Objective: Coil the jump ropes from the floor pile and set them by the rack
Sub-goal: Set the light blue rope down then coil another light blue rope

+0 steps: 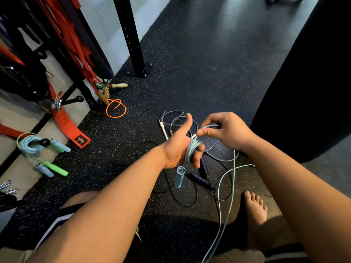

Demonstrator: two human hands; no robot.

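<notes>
My left hand [178, 147] holds a light blue jump rope [191, 149] with several turns wound round its fingers, thumb up; one blue handle [179, 177] hangs below the palm. My right hand [226, 130] pinches the same rope just right of the coil. The rope's free length [226, 198] trails down to the floor by my bare foot. Under my hands lies the floor pile: a black rope with dark blue handles [199, 179] and a grey rope with a white handle [163, 128]. Coiled blue and green ropes [34, 144] lie by the rack [62, 73] at left.
An orange rope with wooden handles [115, 108] lies at the rack's foot. A black steel post [133, 37] is bolted to the speckled rubber floor. Red straps [62, 33] hang on the rack. A dark punching bag [311, 82] stands at right. My foot [255, 207] rests beside the pile.
</notes>
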